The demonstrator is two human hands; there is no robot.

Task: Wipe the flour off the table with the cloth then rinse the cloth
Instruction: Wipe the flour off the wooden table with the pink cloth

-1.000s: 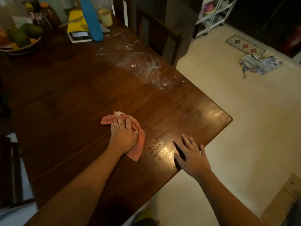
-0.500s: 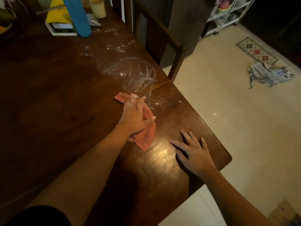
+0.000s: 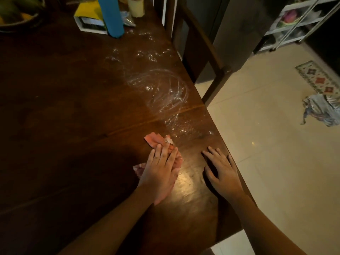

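The pink cloth (image 3: pixel 153 140) is pressed on the dark wooden desk (image 3: pixel 73 126) by the left hand (image 3: pixel 160 172) with straight fingers (nothing is gripped). The right hand (image 3: pixel 223 174) is laid flat and open near the desk edge. White flour smears (image 3: pixel 161 92) are seen just beyond the cloth.

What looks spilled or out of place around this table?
White flour is smeared in swirls across the dark table, toward its right edge, beyond the pink cloth under the left hand. More specks lie near the blue bottle. On the floor, a crumpled striped fabric lies beside the small rug.
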